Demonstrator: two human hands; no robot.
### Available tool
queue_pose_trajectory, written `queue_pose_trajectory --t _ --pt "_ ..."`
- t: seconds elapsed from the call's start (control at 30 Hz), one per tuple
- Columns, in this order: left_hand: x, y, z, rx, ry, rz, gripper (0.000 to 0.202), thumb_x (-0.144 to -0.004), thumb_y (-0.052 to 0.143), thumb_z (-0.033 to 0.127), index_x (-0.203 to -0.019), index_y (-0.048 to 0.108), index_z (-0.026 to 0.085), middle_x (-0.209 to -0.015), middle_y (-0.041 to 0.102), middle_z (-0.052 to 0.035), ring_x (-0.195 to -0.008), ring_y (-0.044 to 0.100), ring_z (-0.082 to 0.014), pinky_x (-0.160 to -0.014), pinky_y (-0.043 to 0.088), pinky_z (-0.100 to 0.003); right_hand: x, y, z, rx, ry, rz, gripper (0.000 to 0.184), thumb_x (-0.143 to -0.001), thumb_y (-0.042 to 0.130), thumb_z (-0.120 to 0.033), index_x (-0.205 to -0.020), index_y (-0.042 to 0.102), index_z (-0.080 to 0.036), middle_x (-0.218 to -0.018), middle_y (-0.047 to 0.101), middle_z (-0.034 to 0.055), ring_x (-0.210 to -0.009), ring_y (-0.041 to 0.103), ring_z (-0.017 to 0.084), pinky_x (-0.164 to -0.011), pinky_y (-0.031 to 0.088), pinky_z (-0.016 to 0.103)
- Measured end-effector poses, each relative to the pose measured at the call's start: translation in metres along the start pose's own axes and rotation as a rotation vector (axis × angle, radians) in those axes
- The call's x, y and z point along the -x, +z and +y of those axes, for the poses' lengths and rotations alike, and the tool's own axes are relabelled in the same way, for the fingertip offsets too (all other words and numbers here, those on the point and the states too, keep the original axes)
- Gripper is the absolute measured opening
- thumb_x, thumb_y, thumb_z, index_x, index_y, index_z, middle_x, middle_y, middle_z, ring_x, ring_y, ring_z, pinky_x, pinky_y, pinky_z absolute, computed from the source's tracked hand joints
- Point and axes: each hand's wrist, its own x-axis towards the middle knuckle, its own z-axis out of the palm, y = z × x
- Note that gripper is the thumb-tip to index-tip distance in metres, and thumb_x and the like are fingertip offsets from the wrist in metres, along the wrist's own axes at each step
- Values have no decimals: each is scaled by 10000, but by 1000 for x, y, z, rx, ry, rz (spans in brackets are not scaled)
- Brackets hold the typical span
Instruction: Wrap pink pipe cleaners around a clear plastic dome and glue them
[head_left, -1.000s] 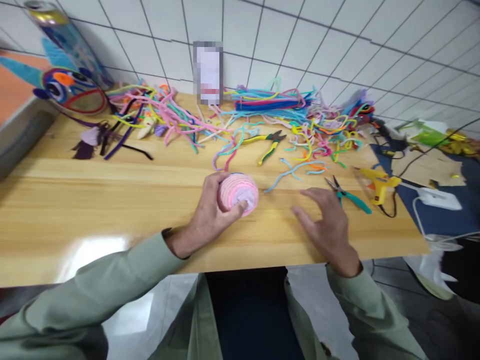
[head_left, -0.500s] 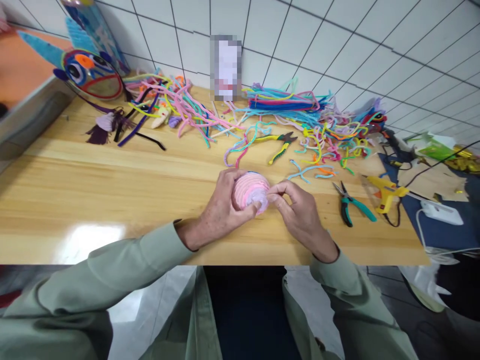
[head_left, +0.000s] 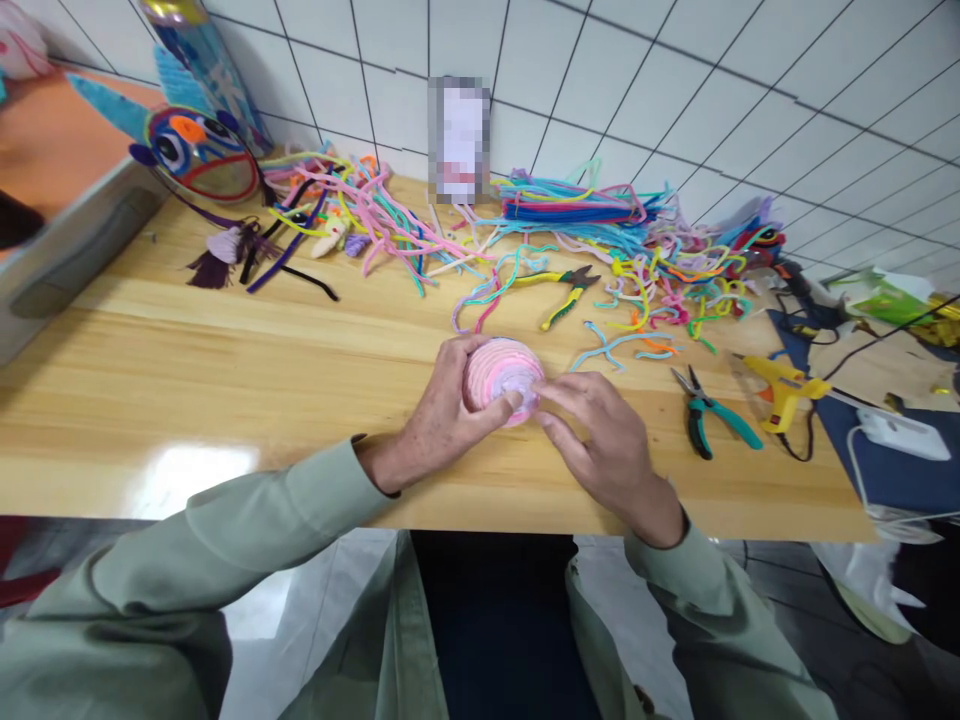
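A round coil of pink and lilac pipe cleaners [head_left: 502, 368] sits above the near part of the wooden table. My left hand [head_left: 457, 410] is wrapped round its left side, the thumb pressed on the lilac centre. At its right edge, my right hand [head_left: 596, 430] has thumb and fingers apart, with the fingertips touching the lilac part. Whatever lies under the coil is hidden. Just beyond it are loose lilac and pink pipe cleaners [head_left: 478, 310] and yellow-handled cutting pliers [head_left: 568, 290].
Teal-handled long-nose pliers [head_left: 712, 412] and a yellow glue gun [head_left: 784, 392] lie on the right. Bundled pipe cleaners [head_left: 577, 210] line the wall. A blurred-out phone-shaped object [head_left: 459, 140] leans there. A bird-faced craft piece [head_left: 199, 150] stands back left beside a grey bin [head_left: 67, 260].
My right thumb and fingers have opened from a pinch at the coil's edge. My left hand keeps its hold. The whole view has shifted slightly.
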Motion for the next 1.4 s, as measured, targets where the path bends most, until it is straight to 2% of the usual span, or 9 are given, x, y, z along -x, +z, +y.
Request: queue_pose_trajectory --t 0.17,0.4,0.53,0.63,0.77,0.9,1.07,1.4 --pt "-1 1 -2 -64 68 31 610 -957 759 505 -1426 468 247 -1368 595 -129 -1325 607 -308 -1150 526 -528 -9 10 -8 -10 -15 11 300 -1023 669 -115 -1288 668 -255 -1125 767 82 -1037 737 230 -901 625 397" --pt "-1 2 -1 -81 137 36 611 -917 791 431 -1418 499 240 -1357 597 -128 -1320 597 -315 -1137 524 -521 -14 15 -3 65 18 -14 79 -1072 596 -174 -1086 641 -238 -966 741 62 -926 719 222 -800 591 363" --pt "-2 2 0 -81 129 34 598 -902 800 434 -1394 519 241 -1328 615 -116 -1284 614 -308 -1115 534 -504 -13 19 -1 107 47 2 96 -1086 552 -206 -1036 626 -243 -913 715 50 -854 684 222 -750 558 362" --pt "-2 1 1 -82 115 36 582 -914 786 426 -1392 517 232 -1330 614 -121 -1284 617 -307 -1112 537 -503 -11 18 0 57 42 5 96 -1080 563 -190 -1116 630 -248 -960 727 48 -915 699 220 -785 574 362" --pt "-3 -1 2 -73 83 30 587 -929 777 463 -1398 510 231 -1346 611 -129 -1296 617 -312 -1128 531 -510 -8 15 -1 2 2 8 228 -1052 598 -139 -1237 652 -261 -1096 749 72 -1040 717 232 -884 608 400" --pt "-3 -1 2 -44 41 14 595 -936 769 500 -1405 506 245 -1360 614 -127 -1305 617 -314 -1144 523 -521 -5 16 -1 6 -8 43 299 -1014 636 -112 -1259 693 -274 -1104 762 72 -1023 733 238 -864 624 411" --pt "-2 -1 4 0 -15 -2 599 -957 747 545 -1412 502 242 -1361 604 -128 -1313 608 -307 -1158 513 -521 -3 17 -2 14 -4 87 310 -1001 671 -102 -1254 692 -280 -1111 768 69 -1010 747 230 -847 637 412" --pt "-1 -2 6 56 -58 -44 612 -977 722 522 -1454 469 235 -1407 555 -143 -1348 575 -317 -1184 490 -540 -6 24 -7 -32 32 163 260 -964 733 -90 -1147 700 -273 -1058 754 50 -976 743 223 -819 634 409"
